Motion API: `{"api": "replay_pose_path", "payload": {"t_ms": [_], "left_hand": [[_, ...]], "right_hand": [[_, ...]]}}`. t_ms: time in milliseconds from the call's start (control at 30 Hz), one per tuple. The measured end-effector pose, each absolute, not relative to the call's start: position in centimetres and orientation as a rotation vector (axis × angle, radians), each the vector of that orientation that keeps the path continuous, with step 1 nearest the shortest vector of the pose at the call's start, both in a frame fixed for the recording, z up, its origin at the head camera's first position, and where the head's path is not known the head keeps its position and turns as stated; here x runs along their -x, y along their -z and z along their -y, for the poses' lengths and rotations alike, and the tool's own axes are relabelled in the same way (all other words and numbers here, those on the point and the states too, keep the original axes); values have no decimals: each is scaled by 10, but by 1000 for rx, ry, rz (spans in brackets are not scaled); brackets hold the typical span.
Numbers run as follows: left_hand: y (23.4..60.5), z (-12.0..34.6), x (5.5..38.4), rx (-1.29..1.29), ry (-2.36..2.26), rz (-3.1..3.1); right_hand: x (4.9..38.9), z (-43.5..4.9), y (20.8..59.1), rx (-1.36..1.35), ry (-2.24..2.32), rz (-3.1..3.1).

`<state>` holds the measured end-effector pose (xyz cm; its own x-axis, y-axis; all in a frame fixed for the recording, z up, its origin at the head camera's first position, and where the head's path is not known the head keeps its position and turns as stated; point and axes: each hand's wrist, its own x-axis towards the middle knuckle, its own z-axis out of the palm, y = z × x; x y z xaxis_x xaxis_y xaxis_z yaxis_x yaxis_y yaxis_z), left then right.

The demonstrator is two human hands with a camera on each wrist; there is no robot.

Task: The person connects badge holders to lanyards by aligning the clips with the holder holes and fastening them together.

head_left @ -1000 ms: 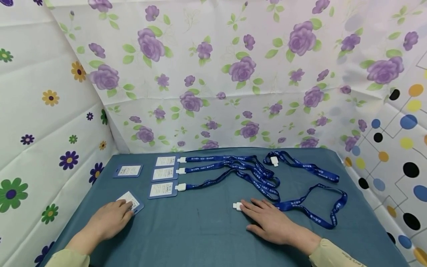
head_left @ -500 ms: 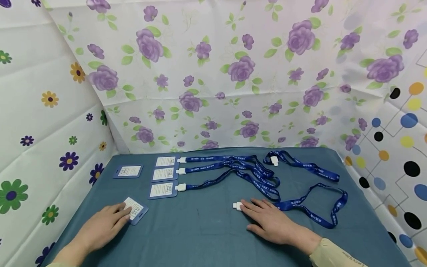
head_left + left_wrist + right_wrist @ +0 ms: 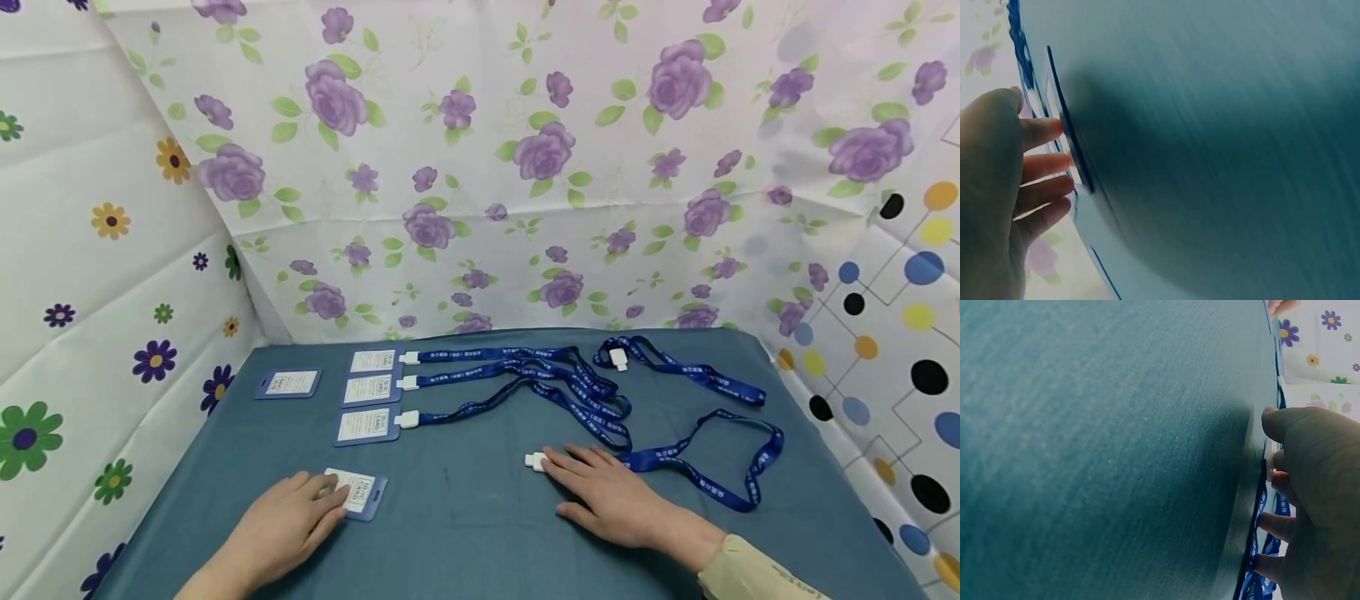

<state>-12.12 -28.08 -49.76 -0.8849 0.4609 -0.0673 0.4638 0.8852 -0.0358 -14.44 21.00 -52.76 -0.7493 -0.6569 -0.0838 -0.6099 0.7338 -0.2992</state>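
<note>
My left hand (image 3: 281, 525) rests its fingertips on a blue ID card holder (image 3: 358, 493) with a white card, lying tilted on the table. In the left wrist view, straight fingers (image 3: 1044, 164) press the holder's face (image 3: 1066, 125) while the thumb stays off it. My right hand (image 3: 618, 500) lies spread over a blue lanyard (image 3: 660, 457); its white plastic clip (image 3: 535, 461) pokes out past the fingertips. The lanyard's loop spreads to the right. Seen from the right wrist, the fingers touch the strap (image 3: 1259, 525), and part of the clip is hidden.
Three card holders (image 3: 367, 425) with lanyards (image 3: 480, 408) attached lie in a column at the back centre. A lone card holder (image 3: 288, 383) sits at the back left. Another lanyard (image 3: 697, 375) lies at the back right. Patterned cloth (image 3: 480, 167) walls off the table's back and sides.
My left hand has slid the card holder to the right across the table, turning it so that its slotted end faces right. The right hand has stayed on the lanyard.
</note>
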Motion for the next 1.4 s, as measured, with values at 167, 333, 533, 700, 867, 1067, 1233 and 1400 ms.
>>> {"api": "replay_pose_path", "payload": {"t_ms": [167,333,533,700,867,1067,1233,1400], "left_hand": [[503,268,122,-851,30,-2990],[501,279,120,-936,-110,-2951],[504,291,115,-901,-227,-2855],[510,279,118,-887,-227,-2865],[509,256,123,-906,-205,-2824],[507,223,132,-931,-151,-2781],[503,196,140,-986,-135,-2758],[502,171,147,-1091,-138,-2749]], "right_hand": [[144,-209,528,1013,388,-2752],[143,-207,527,1016,399,-2743],[143,-208,527,1017,390,-2748],[144,-209,527,1021,379,-2763],[144,-211,526,1025,391,-2777],[144,-216,523,982,434,-2780],[145,-223,522,958,457,-2805],[148,-230,523,990,459,-2875]]}}
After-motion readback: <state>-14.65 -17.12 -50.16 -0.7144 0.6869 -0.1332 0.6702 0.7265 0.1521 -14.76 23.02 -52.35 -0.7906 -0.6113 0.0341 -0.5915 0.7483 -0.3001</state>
